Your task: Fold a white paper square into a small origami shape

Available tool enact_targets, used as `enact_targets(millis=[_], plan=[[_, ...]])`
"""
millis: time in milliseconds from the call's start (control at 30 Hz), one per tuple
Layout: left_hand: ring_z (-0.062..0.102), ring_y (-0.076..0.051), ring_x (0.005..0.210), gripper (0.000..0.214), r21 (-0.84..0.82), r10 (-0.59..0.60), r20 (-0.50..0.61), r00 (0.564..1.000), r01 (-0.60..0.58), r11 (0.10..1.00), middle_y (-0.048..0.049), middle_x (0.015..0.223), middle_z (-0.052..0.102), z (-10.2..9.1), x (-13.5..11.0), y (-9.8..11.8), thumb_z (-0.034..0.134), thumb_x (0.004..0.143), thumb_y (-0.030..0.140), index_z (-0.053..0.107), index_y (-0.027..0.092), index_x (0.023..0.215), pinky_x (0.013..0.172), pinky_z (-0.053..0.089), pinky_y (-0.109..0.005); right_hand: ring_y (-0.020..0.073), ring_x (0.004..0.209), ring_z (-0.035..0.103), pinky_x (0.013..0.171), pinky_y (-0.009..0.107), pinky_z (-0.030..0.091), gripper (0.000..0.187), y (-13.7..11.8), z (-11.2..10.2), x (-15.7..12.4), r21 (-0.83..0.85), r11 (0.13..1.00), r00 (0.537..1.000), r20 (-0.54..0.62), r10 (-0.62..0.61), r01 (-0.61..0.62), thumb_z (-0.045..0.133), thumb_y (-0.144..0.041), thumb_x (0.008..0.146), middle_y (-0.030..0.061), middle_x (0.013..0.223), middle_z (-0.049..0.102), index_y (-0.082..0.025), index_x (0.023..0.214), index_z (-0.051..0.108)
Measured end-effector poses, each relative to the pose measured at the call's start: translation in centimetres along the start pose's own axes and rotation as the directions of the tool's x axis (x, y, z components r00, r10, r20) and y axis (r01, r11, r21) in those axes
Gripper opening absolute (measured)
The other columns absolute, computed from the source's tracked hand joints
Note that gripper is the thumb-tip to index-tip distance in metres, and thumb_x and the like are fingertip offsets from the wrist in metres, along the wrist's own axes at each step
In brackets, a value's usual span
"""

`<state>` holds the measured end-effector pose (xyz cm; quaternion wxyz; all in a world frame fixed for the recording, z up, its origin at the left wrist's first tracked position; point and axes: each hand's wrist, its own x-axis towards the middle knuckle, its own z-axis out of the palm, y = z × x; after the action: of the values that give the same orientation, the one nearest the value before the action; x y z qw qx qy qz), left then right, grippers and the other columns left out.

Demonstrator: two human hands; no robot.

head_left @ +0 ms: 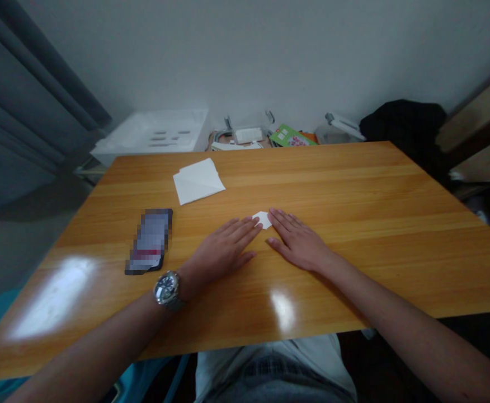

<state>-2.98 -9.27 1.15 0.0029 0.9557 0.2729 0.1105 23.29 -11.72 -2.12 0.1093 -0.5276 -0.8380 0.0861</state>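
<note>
Presently, a small folded paper (263, 219) is flattened beneath close-set fingertips of left hand (224, 249) and right hand (297, 240); even creasing pressure is likely required.

- One view only: a camera worn on the person's head, looking forward and down across the glossy orange-brown wooden table (354, 184).
- It sits close. Both forearms enter from the bottom edge, and the left hand (224, 252) and right hand (297, 243), lying flat, fall near the middle of the frame.
- The near table edge and the grey-trousered lap (270, 369) show at the bottom — the far edge, the pale grey wall (245, 56) and the dark grey pleated curtain (18, 112) fill the top.
</note>
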Motion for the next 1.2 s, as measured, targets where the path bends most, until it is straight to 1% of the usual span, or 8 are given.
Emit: enact_targets(millis=[67, 233, 467, 633, 833, 933, 1067, 1200], plan=[[0.034, -0.025, 0.152, 0.061, 0.001, 0.001, 0.025, 1.000, -0.001, 1.000, -0.0130, 0.164, 0.036, 0.7, 0.8, 0.6, 0.041, 0.106, 0.046, 0.037, 0.013, 0.157, 0.128, 0.026, -0.042, 0.0241, 0.156, 0.025, 0.128, 0.047, 0.024, 0.069, 0.0, 0.0, 0.0, -0.002, 1.000, 1.000, -0.001, 0.007, -0.007, 0.029, -0.056, 0.106, 0.0124, 0.167, 0.027, -0.016, 0.162, 0.028], [0.036, -0.024, 0.151, 0.063, -0.023, -0.071, 0.085, 0.994, 0.073, 0.997, -0.0131, 0.162, 0.040, 2.1, 1.1, 0.5, 0.036, 0.107, 0.050, 0.039, 0.010, 0.155, 0.128, 0.024, -0.040, 0.0240, 0.157, 0.022, 0.128, 0.047, 0.023, 0.067, -0.2, -0.1, -0.1, -0.021, 1.000, 1.000, -0.004, -0.006, 0.006, 0.029, -0.054, 0.106, 0.0121, 0.169, 0.024, -0.018, 0.163, 0.027], [0.029, -0.023, 0.154, 0.063, -0.054, -0.079, 0.111, 0.991, 0.085, 0.995, -0.0103, 0.166, 0.032, 2.2, 0.6, 0.4, 0.035, 0.107, 0.047, 0.030, 0.013, 0.160, 0.129, 0.021, -0.042, 0.0271, 0.157, 0.019, 0.127, 0.047, 0.022, 0.066, -0.5, -0.5, -0.2, -0.065, 0.998, 1.000, 0.016, -0.017, 0.018, 0.035, -0.056, 0.105, 0.0128, 0.170, 0.019, -0.021, 0.162, 0.032], [0.030, -0.023, 0.154, 0.061, -0.079, -0.095, 0.106, 0.990, 0.104, 0.992, -0.0095, 0.166, 0.032, 2.1, 0.6, 0.5, 0.036, 0.107, 0.048, 0.032, 0.017, 0.160, 0.129, 0.021, -0.044, 0.0263, 0.157, 0.019, 0.128, 0.047, 0.021, 0.066, -0.3, -0.6, -0.5, -0.071, 0.996, 0.999, 0.008, 0.049, -0.049, 0.032, -0.057, 0.105, 0.0092, 0.170, 0.021, -0.022, 0.161, 0.033], [0.031, -0.023, 0.153, 0.061, -0.102, -0.098, 0.096, 0.991, 0.108, 0.989, -0.0088, 0.165, 0.034, 2.1, 0.7, 0.4, 0.036, 0.107, 0.049, 0.033, 0.018, 0.159, 0.128, 0.023, -0.044, 0.0283, 0.156, 0.023, 0.126, 0.052, 0.024, 0.067, 1.1, -0.8, -1.1, -0.108, 0.967, 0.973, -0.017, 0.229, -0.230, 0.026, -0.056, 0.106, 0.0083, 0.168, 0.025, -0.019, 0.161, 0.033], [0.031, -0.023, 0.153, 0.061, -0.107, -0.100, 0.098, 0.990, 0.110, 0.988, -0.0086, 0.165, 0.034, 2.1, 0.7, 0.4, 0.037, 0.107, 0.049, 0.033, 0.018, 0.159, 0.128, 0.021, -0.045, 0.0288, 0.156, 0.025, 0.126, 0.054, 0.024, 0.066, 1.2, -1.2, -1.1, -0.108, 0.960, 0.966, -0.054, 0.252, -0.257, 0.025, -0.057, 0.106, 0.0083, 0.168, 0.027, -0.020, 0.160, 0.035], [0.030, -0.024, 0.154, 0.062, -0.108, -0.085, 0.099, 0.992, 0.095, 0.990, -0.0103, 0.166, 0.033, 2.0, 0.7, 0.4, 0.037, 0.106, 0.050, 0.032, 0.017, 0.159, 0.129, 0.019, -0.046, 0.0266, 0.156, 0.024, 0.128, 0.054, 0.014, 0.069, 0.4, -1.7, -0.6, -0.116, 0.975, 0.972, -0.161, 0.172, -0.191, 0.025, -0.055, 0.106, 0.0110, 0.167, 0.028, -0.016, 0.163, 0.024], [0.032, -0.026, 0.153, 0.063, -0.118, -0.067, 0.094, 0.993, 0.078, 0.990, -0.0127, 0.164, 0.036, 1.8, 0.9, 0.3, 0.041, 0.105, 0.049, 0.037, 0.014, 0.157, 0.129, 0.020, -0.048, 0.0243, 0.157, 0.021, 0.129, 0.050, 0.014, 0.069, -0.9, -1.6, 0.2, -0.101, 0.994, 0.991, -0.126, 0.035, -0.048, 0.028, -0.053, 0.106, 0.0102, 0.168, 0.027, -0.014, 0.163, 0.025]])
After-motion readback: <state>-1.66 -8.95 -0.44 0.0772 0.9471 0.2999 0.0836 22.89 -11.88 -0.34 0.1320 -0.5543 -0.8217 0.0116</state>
